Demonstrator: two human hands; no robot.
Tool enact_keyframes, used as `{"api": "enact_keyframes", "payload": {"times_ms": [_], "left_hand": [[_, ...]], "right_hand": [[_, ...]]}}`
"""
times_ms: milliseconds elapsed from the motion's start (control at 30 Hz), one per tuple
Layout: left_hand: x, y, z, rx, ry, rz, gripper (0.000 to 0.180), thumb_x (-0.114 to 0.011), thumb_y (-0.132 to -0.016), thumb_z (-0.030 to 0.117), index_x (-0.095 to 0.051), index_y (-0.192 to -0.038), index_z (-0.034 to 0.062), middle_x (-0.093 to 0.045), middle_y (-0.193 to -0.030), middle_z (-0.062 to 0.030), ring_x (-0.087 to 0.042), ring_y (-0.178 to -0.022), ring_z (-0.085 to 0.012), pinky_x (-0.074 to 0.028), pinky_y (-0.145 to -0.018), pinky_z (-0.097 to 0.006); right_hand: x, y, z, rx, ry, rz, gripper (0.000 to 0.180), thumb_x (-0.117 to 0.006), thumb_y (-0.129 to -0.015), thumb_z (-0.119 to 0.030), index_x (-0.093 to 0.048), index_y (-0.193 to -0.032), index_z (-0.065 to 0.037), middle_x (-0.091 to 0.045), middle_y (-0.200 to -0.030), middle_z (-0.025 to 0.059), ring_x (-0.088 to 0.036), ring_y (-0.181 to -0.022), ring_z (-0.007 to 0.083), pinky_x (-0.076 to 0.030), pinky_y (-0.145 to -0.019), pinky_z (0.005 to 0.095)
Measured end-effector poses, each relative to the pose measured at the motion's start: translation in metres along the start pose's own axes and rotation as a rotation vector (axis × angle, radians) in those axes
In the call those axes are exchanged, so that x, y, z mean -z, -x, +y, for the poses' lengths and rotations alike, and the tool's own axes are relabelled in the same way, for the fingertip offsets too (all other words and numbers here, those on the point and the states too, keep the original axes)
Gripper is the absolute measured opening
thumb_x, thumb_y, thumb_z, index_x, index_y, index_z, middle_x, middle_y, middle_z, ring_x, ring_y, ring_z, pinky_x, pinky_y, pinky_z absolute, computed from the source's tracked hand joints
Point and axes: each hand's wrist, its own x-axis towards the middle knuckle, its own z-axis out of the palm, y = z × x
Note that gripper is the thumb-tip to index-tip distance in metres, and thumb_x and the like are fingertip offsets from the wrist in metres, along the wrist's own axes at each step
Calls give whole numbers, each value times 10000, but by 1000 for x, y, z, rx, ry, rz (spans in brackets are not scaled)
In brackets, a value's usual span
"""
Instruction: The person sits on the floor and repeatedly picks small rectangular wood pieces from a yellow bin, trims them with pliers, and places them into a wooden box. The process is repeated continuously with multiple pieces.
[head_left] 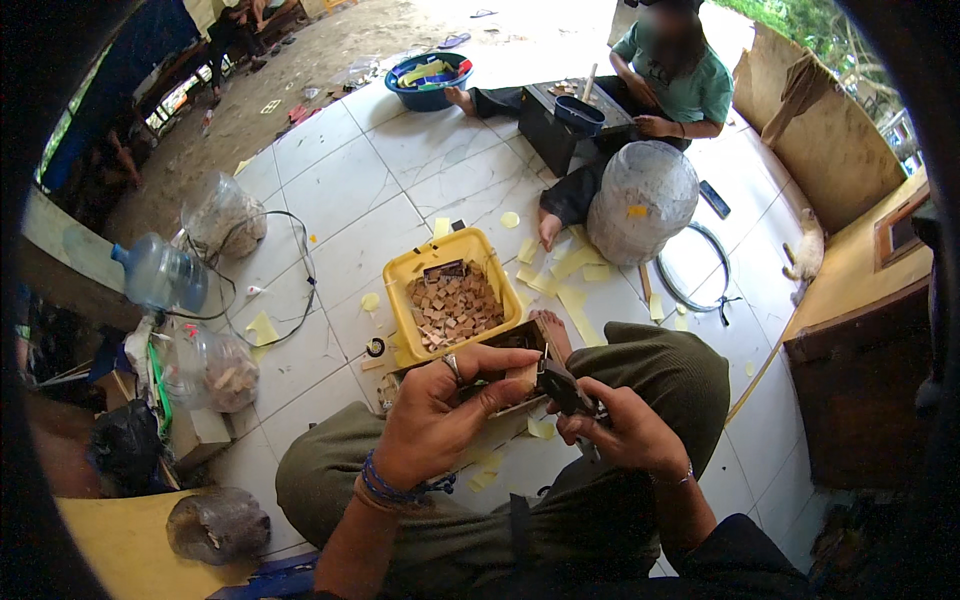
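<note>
the small wooden block (522, 377) is sitting near the centre of the picture, just above the person's lap, pinched between the thumb and fingertips of the left hand (440, 410). that hand is curling closed around it, ring showing on one finger, a blue cord at the wrist. at three o'clock from the block the right hand (625, 432) is wrapping shut on a dark metal hand tool (566, 392), whose head is pressing against the block's right edge; exactly what kind of tool it is, i cannot tell.

to do this well, i judge the left fingers should be keeping clear of the tool's head while holding the block square and steady, and the right hand should be squeezing evenly rather than jerking.

at twelve o'clock from the block a yellow plastic tray (480, 250) is lying on the white tiled floor (340, 180), holding a heap of small brown wooden pieces (452, 305). yellow paper scraps (575, 262) are littering the tiles toward one o'clock, near a large wrapped bundle (642, 200). beyond it another person in a green shirt (690, 85) is sitting at work. at nine o'clock clear plastic bags (222, 212) and a water bottle (160, 272) are resting.
</note>
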Motion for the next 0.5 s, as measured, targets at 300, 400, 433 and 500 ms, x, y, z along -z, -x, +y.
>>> {"api": "enact_keyframes", "payload": {"times_ms": [300, 400, 433, 500], "left_hand": [[8, 0, 9, -107, -202, -31, 290, -704, -991, 42, -706, -1277, -2, -707, -1197, -85, -665, -1108, -156, -524, -989, -301], [8, 2, 12, -85, -209, -16, 285, -692, -982, -3, -713, -1265, 4, -691, -1208, -93, -642, -1158, -185, -481, -1046, -323], [8, 2, 13, -103, -244, -17, 293, -693, -977, -8, -713, -1269, 7, -691, -1202, -94, -644, -1154, -187, -484, -1041, -322], [8, 1, 13, -140, -310, -15, 304, -694, -970, -16, -714, -1272, 13, -691, -1191, -97, -649, -1145, -193, -493, -1028, -322]], "right_hand": [[-8, -6, -7, 124, 102, 249, 287, -707, -998, -120, -618, -1256, -30, -751, -946, 110, -727, -860, 185, -564, -788, 343], [-7, -7, -5, 118, 149, 311, 283, -700, -1000, -103, -618, -1262, -33, -758, -971, 119, -746, -907, 200, -572, -810, 351], [-7, -7, -3, 106, 168, 315, 286, -701, -999, -101, -618, -1264, -32, -759, -979, 120, -749, -917, 203, -573, -818, 352], [-7, -8, 1, 101, 179, 329, 293, -703, -998, -104, -618, -1269, -33, -760, -990, 125, -752, -932, 209, -574, -824, 357]]}}
